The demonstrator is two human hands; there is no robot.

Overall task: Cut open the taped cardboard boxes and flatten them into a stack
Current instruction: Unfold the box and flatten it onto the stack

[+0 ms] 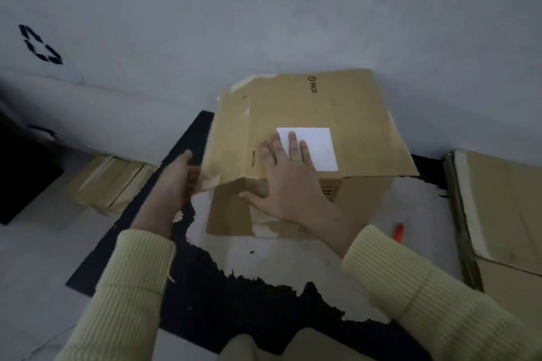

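Cardboard box marked PICO, standing on a torn black mat near the wall. The right hand presses flat on its top, fingers spread, fingertips on the white label. The left hand grips the left flap's taped corner. An orange cutter lies beside the flattened cardboard.

Left hand: fingers curled, gripping cardboard box flap edge. Right hand: flat, fingers spread, palm down.
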